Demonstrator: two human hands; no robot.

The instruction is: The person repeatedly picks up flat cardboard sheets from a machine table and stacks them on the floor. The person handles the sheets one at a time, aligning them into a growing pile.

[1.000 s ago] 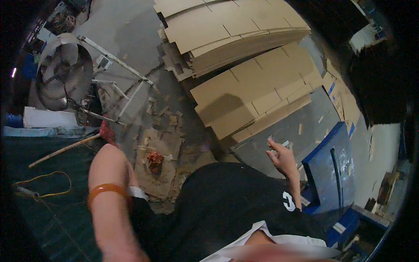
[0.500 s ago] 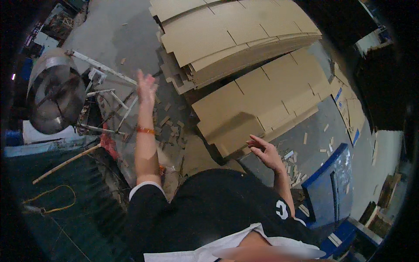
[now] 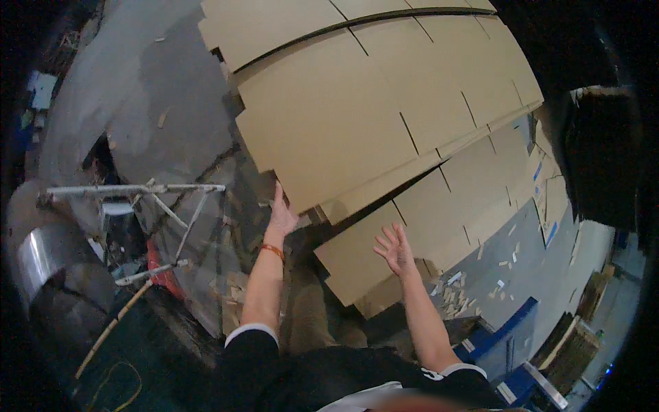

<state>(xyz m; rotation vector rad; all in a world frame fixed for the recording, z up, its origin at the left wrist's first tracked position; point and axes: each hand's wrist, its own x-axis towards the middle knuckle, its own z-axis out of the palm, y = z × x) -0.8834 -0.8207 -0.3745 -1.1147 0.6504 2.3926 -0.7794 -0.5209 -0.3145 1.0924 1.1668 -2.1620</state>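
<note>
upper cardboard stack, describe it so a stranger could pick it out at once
Two piles of slotted tan cardboard sheets fill the upper middle. The upper stack is the larger, farther one, overlapping the lower stack. Only it has the left hand at its near corner.

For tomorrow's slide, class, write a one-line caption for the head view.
Left hand touches the corner of a cardboard stack; right hand hangs open over lower sheets.

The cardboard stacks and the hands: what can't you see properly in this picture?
Head view:
- Upper cardboard stack: top cut off by the picture edge.
- Lower cardboard stack: partly hidden under the upper one.
- Left hand: fingertips meet the stack's corner; grip unclear.
- Scraps beyond the right hand: too small.
</note>
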